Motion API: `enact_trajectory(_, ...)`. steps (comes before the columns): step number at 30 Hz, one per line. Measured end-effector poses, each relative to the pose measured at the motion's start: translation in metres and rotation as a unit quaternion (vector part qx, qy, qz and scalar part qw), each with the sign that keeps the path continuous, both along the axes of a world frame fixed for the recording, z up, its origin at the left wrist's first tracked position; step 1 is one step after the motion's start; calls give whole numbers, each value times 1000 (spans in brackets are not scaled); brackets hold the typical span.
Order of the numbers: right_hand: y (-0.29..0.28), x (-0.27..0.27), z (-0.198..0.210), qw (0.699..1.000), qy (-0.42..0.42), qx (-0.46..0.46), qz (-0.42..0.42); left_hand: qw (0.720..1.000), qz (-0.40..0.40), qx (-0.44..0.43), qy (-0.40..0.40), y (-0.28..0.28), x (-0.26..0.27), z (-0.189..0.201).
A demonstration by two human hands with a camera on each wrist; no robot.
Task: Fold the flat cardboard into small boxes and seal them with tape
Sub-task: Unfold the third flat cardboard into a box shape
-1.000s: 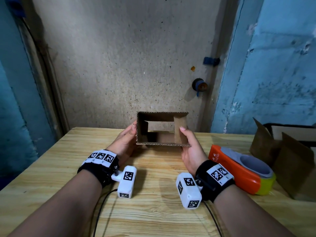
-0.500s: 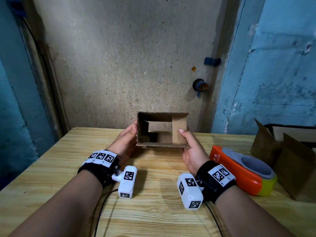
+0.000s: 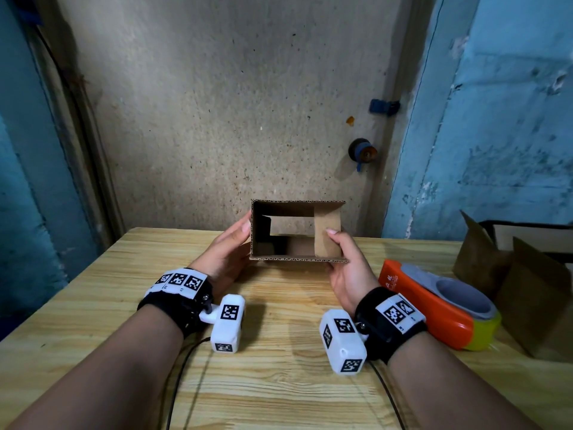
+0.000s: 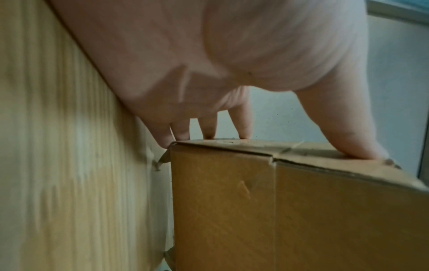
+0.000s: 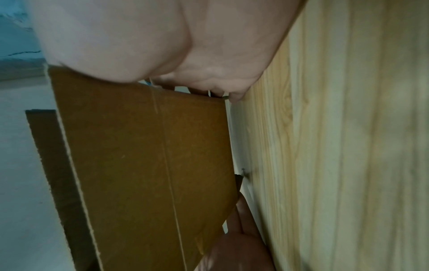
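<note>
I've got the small brown cardboard box (image 3: 297,231) held up just above the far middle of the light wooden table (image 3: 279,383), open end facing me. My left hand (image 3: 228,252) grips its left wall; my right hand (image 3: 344,262) grips the right wall, thumb pushing the right inner flap (image 3: 327,234) inward. Step: folding flaps shut. Next, fold the rest, then grab the orange tape dispenser (image 3: 434,308) on the right.

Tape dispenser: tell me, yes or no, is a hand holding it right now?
No: the tape dispenser lies on the table while both hands hold the box.
</note>
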State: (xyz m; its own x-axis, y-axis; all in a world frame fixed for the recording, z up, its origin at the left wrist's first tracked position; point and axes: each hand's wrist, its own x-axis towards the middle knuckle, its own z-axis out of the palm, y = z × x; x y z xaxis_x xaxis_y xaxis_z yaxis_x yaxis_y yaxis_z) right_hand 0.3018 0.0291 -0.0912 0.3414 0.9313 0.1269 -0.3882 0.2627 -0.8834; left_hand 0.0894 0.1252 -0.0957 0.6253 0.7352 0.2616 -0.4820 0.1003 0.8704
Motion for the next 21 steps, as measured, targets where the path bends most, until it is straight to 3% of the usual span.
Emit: enact_trajectory(21,6,1,-6,1000,-13,3,8,999,50,-9,-17,-8,2,2)
